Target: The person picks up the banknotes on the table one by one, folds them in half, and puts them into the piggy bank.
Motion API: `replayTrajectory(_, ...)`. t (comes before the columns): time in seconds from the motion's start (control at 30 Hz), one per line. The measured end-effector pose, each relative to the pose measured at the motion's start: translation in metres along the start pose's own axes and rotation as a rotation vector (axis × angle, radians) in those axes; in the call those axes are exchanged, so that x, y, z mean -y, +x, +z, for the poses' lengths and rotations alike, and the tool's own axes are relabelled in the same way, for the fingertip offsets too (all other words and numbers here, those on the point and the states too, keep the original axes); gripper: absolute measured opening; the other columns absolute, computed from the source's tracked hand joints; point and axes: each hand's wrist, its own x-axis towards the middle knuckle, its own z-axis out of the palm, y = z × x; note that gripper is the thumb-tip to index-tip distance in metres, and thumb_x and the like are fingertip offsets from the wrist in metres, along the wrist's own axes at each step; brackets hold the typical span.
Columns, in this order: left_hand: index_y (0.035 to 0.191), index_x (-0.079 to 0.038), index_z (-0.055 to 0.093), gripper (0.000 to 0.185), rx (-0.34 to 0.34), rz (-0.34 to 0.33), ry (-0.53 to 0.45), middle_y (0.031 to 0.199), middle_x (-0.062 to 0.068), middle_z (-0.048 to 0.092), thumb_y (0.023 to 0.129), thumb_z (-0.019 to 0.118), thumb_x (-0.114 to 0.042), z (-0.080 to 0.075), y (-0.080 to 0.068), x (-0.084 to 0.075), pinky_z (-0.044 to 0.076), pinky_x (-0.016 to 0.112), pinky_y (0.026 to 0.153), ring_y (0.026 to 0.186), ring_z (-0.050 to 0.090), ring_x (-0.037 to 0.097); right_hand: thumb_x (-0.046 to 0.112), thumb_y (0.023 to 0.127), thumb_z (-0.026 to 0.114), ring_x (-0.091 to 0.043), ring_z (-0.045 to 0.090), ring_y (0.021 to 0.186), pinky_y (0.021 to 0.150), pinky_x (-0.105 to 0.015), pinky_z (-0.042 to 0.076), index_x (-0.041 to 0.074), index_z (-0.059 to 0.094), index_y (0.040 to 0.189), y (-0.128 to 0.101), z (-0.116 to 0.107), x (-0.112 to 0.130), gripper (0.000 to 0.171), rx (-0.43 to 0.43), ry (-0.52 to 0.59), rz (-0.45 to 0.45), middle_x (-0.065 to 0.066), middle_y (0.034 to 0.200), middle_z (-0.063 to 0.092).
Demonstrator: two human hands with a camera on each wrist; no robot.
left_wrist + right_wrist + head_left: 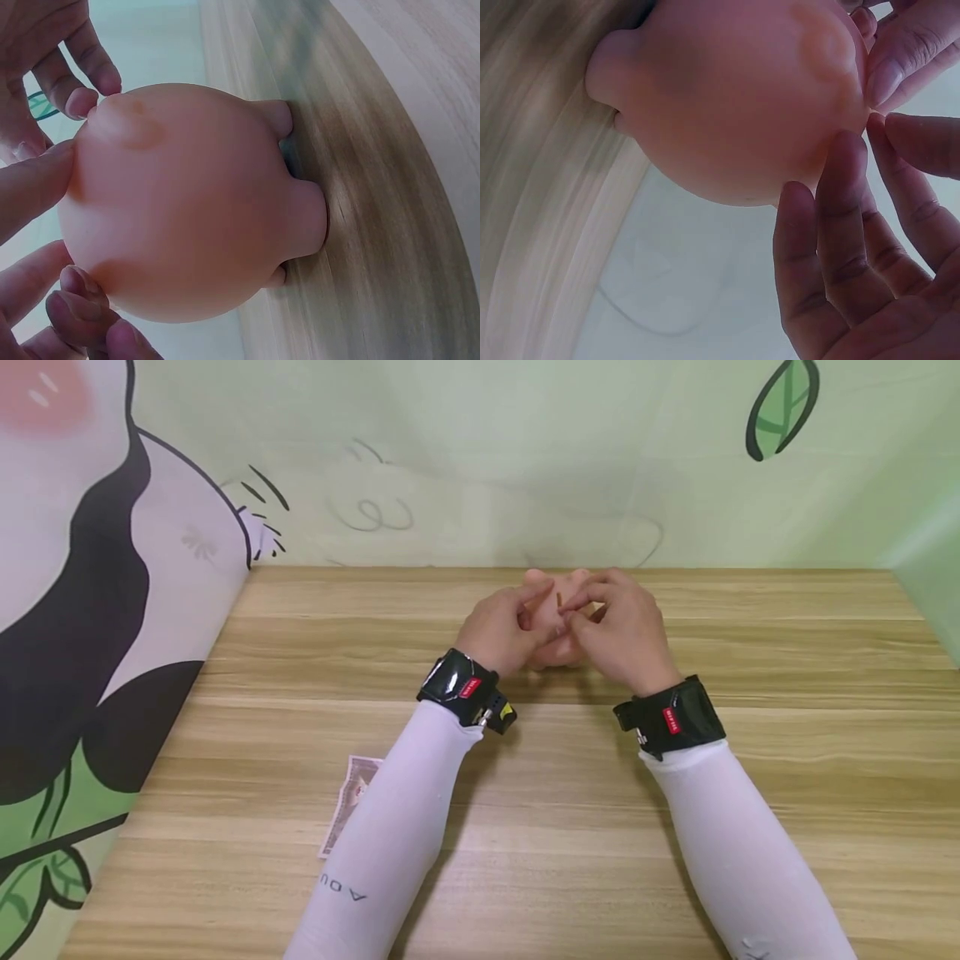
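Note:
A round pink piggy bank (558, 653) with short feet and raised ears stands upright on the table, partly covered by both hands. My left hand (495, 625) grips its upper left side, the thumb (34, 191) lying across the top and the other fingers bent on the side. At the top right, my right hand (628, 631) has thumb and index fingertips close together beside a narrow brown slit (559, 601); I cannot tell what is between them. Other fingers (844, 180) of the right hand touch the bank's rounded side.
A pinkish banknote (349, 806) lies on the wooden table (540, 827), partly under the left sleeve (390, 827) in the head view. Behind the table's back edge rises a pale green wall (465, 468) with cartoon drawings. Both wrists wear black straps.

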Motion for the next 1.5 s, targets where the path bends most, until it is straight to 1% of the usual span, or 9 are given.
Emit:
replayTrajectory(0.17, 0.155, -0.023, 0.050, 0.063, 0.012, -0.010, 0.035, 0.087, 0.004, 0.060, 0.099, 0.069, -0.042, -0.003, -0.002, 0.000, 0.045, 0.029, 0.064, 0.077, 0.055, 0.018, 0.015, 0.093, 0.069, -0.031, 0.069, 0.095, 0.083, -0.042, 0.053, 0.003, 0.080, 0.104, 0.001, 0.002, 0.004, 0.020, 0.002, -0.012, -0.005, -0.009, 0.132, 0.066)
replayTrajectory(0.37, 0.154, -0.017, 0.051, 0.056, 0.039, -0.032, 0.112, 0.099, 0.010, 0.062, 0.102, 0.062, -0.036, -0.012, -0.015, -0.008, 0.051, 0.034, 0.072, 0.083, 0.058, 0.022, 0.016, 0.095, 0.065, -0.033, 0.064, 0.114, 0.092, -0.049, 0.053, 0.001, 0.077, 0.115, -0.002, 0.007, 0.022, 0.028, 0.063, -0.069, -0.010, -0.012, 0.137, 0.063)
replayTrajectory(0.47, 0.150, -0.012, 0.054, 0.051, 0.051, -0.008, 0.116, 0.089, 0.009, 0.062, 0.101, 0.060, -0.028, -0.020, -0.026, -0.013, 0.051, 0.036, 0.068, 0.077, 0.060, 0.023, 0.018, 0.096, 0.064, -0.031, 0.065, 0.107, 0.085, -0.046, 0.053, 0.004, 0.077, 0.116, -0.006, 0.012, 0.033, 0.027, 0.079, -0.036, -0.018, -0.011, 0.129, 0.066)
replayTrajectory(0.5, 0.154, -0.012, 0.049, 0.057, 0.055, 0.005, 0.115, 0.089, 0.009, 0.063, 0.101, 0.061, -0.027, -0.024, -0.030, -0.014, 0.052, 0.036, 0.068, 0.078, 0.061, 0.023, 0.018, 0.097, 0.063, -0.029, 0.066, 0.101, 0.080, -0.044, 0.054, 0.005, 0.077, 0.116, -0.007, 0.015, 0.037, 0.026, 0.085, -0.014, -0.020, -0.010, 0.124, 0.069)
replayTrajectory(0.63, 0.143, -0.009, 0.059, 0.049, 0.069, 0.050, 0.113, 0.097, 0.005, 0.068, 0.096, 0.065, -0.022, -0.041, -0.053, -0.011, 0.054, 0.035, 0.074, 0.087, 0.064, 0.021, 0.021, 0.100, 0.061, -0.021, 0.065, 0.085, 0.070, -0.032, 0.051, 0.009, 0.078, 0.106, -0.014, 0.029, 0.049, 0.022, 0.158, 0.080, -0.043, -0.005, 0.099, 0.074)
replayTrajectory(0.83, 0.137, -0.012, 0.066, 0.045, 0.192, 0.007, 0.125, 0.096, 0.003, 0.073, 0.096, 0.069, -0.030, -0.067, -0.095, 0.026, 0.056, 0.032, 0.069, 0.083, 0.067, 0.017, 0.022, 0.105, 0.054, -0.014, 0.065, 0.069, 0.062, -0.028, 0.054, 0.008, 0.075, 0.109, -0.033, 0.061, 0.065, 0.027, 0.495, 0.224, -0.050, -0.004, 0.083, 0.072)
replayTrajectory(1.0, 0.149, -0.005, 0.054, 0.060, 0.247, -0.083, 0.112, 0.112, 0.011, 0.075, 0.101, 0.064, -0.040, -0.089, -0.134, 0.060, 0.062, 0.040, 0.084, 0.101, 0.073, 0.023, 0.017, 0.107, 0.051, -0.019, 0.077, 0.084, 0.077, -0.037, 0.065, -0.003, 0.064, 0.134, -0.049, 0.085, 0.072, 0.035, 0.721, 0.401, 0.041, -0.015, 0.101, 0.077)
replayTrajectory(1.23, 0.153, -0.003, 0.047, 0.069, 0.212, -0.207, 0.050, 0.138, 0.021, 0.066, 0.103, 0.059, -0.049, -0.118, -0.185, 0.090, 0.059, 0.051, 0.099, 0.122, 0.068, 0.035, 0.009, 0.107, 0.050, -0.029, 0.077, 0.099, 0.084, -0.037, 0.065, -0.009, 0.056, 0.140, -0.069, 0.103, 0.078, 0.038, 0.855, 0.635, 0.219, -0.025, 0.122, 0.072)
replayTrajectory(1.5, 0.154, 0.001, 0.043, 0.068, 0.292, -0.301, -0.023, 0.135, 0.023, 0.068, 0.105, 0.058, -0.044, -0.131, -0.216, 0.115, 0.061, 0.049, 0.094, 0.120, 0.070, 0.033, 0.007, 0.105, 0.053, -0.031, 0.076, 0.104, 0.086, -0.035, 0.065, -0.009, 0.056, 0.139, -0.090, 0.120, 0.086, 0.038, 0.919, 0.755, 0.358, -0.025, 0.126, 0.071)
